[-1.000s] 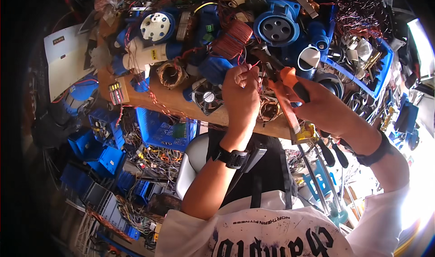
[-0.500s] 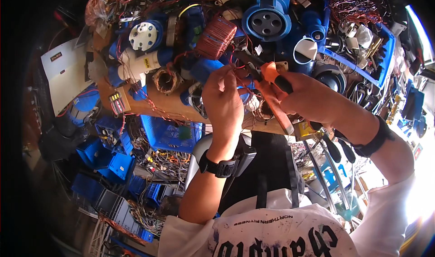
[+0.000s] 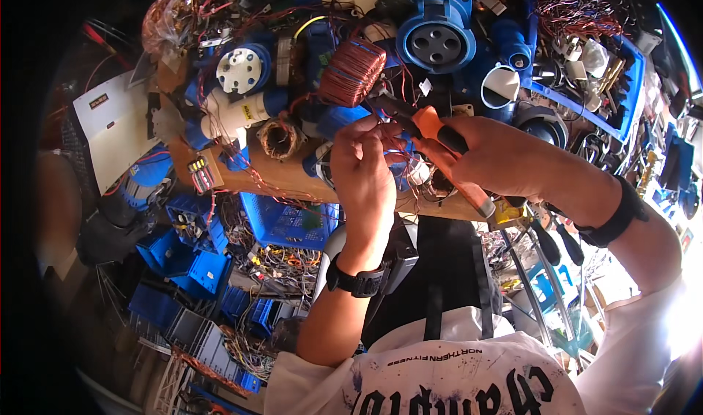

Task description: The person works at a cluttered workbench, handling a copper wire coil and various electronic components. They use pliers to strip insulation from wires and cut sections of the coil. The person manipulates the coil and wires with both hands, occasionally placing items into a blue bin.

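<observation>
Thin red wires [image 3: 392, 138] are pinched in the fingers of my left hand [image 3: 362, 167], just below a copper-wound coil [image 3: 351, 72] and a blue block [image 3: 337, 118]. My right hand [image 3: 487, 159] grips orange-and-black handled pliers [image 3: 450, 181], whose dark jaws reach up-left among the wires beside my left fingertips. Whether the jaws touch a wire, I cannot tell. Behind my hands runs the edge of a crowded wooden bench [image 3: 274, 187].
Blue sockets [image 3: 434, 40], white-and-blue connectors [image 3: 238, 115] and a blue tray [image 3: 619, 122] of parts crowd the bench. Blue crates [image 3: 179, 261] and tangled wires lie below. Black-handled tools [image 3: 545, 243] hang at right. A blurred skin-toned shape [image 3: 60, 217] shows at the far left.
Since a second ago, my left hand has moved left and slightly down with the wires. The pliers have shifted left and their jaws now sit lower. The blurred shape at far left has appeared.
</observation>
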Available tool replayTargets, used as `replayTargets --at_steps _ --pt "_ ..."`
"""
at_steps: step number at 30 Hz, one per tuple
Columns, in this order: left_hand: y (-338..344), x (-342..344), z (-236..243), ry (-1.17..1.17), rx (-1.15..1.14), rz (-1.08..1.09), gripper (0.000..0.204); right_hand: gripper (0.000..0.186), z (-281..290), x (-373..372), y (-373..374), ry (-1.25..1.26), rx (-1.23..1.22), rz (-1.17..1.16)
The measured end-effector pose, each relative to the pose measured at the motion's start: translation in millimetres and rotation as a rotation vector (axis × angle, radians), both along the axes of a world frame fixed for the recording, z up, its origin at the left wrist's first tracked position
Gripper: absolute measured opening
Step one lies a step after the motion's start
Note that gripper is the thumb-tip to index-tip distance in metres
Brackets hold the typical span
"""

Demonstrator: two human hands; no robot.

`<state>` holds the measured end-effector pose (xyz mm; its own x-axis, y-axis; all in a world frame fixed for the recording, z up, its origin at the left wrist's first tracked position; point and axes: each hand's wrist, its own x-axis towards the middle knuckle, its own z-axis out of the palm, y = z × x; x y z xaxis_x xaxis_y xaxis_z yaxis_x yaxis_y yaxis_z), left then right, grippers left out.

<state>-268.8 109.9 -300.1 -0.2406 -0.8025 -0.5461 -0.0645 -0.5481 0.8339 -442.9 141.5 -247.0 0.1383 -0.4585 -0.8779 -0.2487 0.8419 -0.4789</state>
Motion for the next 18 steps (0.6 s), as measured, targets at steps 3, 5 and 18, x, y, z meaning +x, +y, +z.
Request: replayTargets --at_steps 3,5,18 --pt "-2 -2 5 0.026 0.030 -0.002 0.022 0.037 6 0 -3 0.023 0.006 0.021" --pt "-4 -1 7 0.068 0.032 -0.033 0.023 0.035 -2 -2 1 0.011 0.012 0.027" --pt "1 -3 13 0.100 0.122 0.074 0.026 0.028 -7 -6 4 -0.040 -0.065 0.004"
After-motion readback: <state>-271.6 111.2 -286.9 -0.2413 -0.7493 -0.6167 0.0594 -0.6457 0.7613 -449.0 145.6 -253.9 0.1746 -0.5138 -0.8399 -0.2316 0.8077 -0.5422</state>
